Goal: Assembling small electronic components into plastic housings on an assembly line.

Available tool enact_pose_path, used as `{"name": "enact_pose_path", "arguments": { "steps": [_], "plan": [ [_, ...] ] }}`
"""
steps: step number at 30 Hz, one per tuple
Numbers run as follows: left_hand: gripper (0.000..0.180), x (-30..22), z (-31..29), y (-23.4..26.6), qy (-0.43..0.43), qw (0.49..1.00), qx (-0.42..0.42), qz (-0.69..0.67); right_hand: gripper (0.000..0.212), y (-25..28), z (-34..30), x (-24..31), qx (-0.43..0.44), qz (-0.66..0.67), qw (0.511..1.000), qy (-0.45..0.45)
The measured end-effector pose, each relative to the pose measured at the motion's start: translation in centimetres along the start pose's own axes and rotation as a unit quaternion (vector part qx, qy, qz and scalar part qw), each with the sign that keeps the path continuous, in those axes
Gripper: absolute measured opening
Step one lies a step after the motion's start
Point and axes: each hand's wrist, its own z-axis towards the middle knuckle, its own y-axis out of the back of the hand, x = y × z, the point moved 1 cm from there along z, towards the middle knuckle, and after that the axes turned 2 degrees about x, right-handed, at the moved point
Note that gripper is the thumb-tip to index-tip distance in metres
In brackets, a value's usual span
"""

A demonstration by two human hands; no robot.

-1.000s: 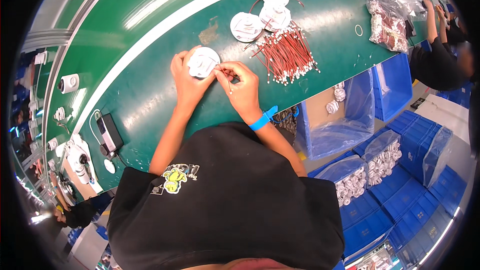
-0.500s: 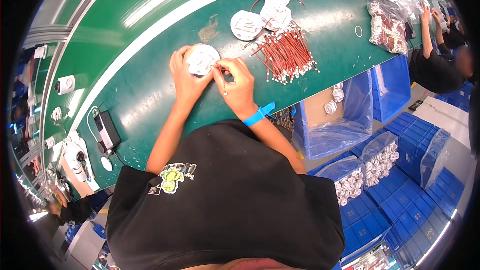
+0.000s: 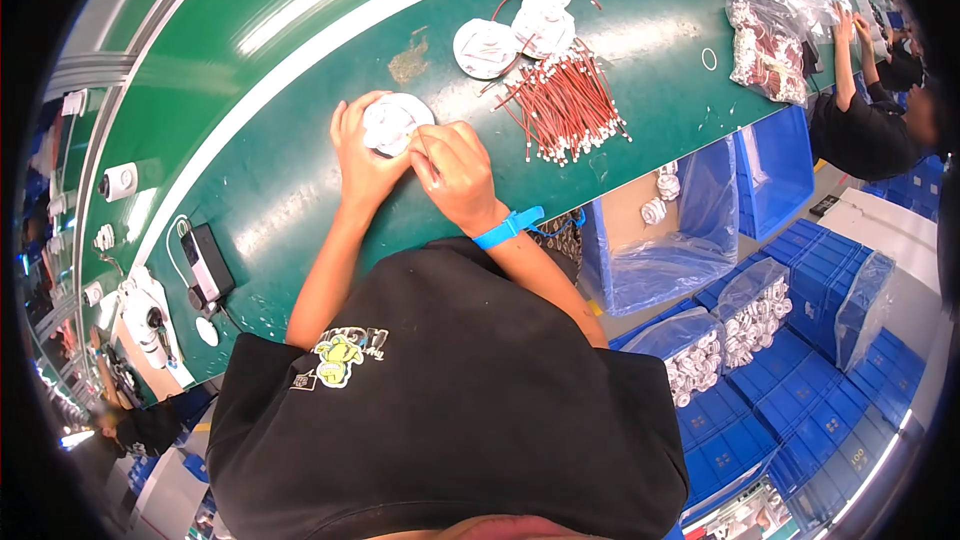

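Observation:
My left hand (image 3: 365,165) is wrapped around a round white plastic housing (image 3: 400,118), holding it tilted just above the green bench. Against the right side of that housing, my right hand (image 3: 455,172) is closed in a pinch. A thin red wire shows at its fingertips, mostly hidden by the fingers. A blue wrist strap (image 3: 510,228) circles my right wrist. To the right lies a spread bundle of red wires (image 3: 565,105) with white connectors. Behind the bundle rest three more white housings, the left one (image 3: 485,48) lying apart from the two stacked farther back, with red wires by them.
A clear bag of wires (image 3: 770,60) sits at the bench's far right, near another person (image 3: 865,125). Below the bench edge stand a lined blue bin (image 3: 665,275) and several blue crates (image 3: 750,395). A black box-shaped device (image 3: 208,260) lies at left.
My right hand has turned over at the housing, its fingers curling in further. The wire end that dangled below it is now out of sight. The view has shifted slightly.

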Motion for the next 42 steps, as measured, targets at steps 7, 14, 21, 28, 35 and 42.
{"name": "enact_pose_path", "arguments": {
  "steps": [7, 14, 21, 28, 35, 42],
  "plan": [
    [0.056, -0.5, 0.1, 0.1, 0.011, 1.0, 0.019, -0.017, 0.022, 0.2, -0.1, -0.3, 0.013, -0.017, 0.999, 0.043],
    [0.056, 0.0, -0.2, 0.0, 0.006, 1.0, 0.017, -0.008, 0.013, 1.3, 1.2, -0.2, 0.076, -0.061, 0.985, 0.144],
    [0.053, -0.5, 0.0, 0.0, 0.003, 1.0, 0.012, -0.011, 0.014, 1.3, 0.9, -1.0, 0.087, -0.052, 0.984, 0.144],
    [0.046, -0.8, 0.3, 0.2, -0.008, 0.999, 0.01, -0.037, 0.016, 2.6, 3.2, -1.7, 0.164, -0.044, 0.958, 0.233],
    [0.051, -1.0, 0.1, 0.8, -0.002, 0.999, -0.009, -0.043, 0.024, 3.1, 4.5, -2.3, 0.245, -0.058, 0.918, 0.307],
    [0.057, -0.9, -0.6, 0.1, 0.009, 0.998, -0.023, -0.058, 0.026, 3.0, 3.5, -2.3, 0.245, -0.057, 0.924, 0.288]
  ]
}}
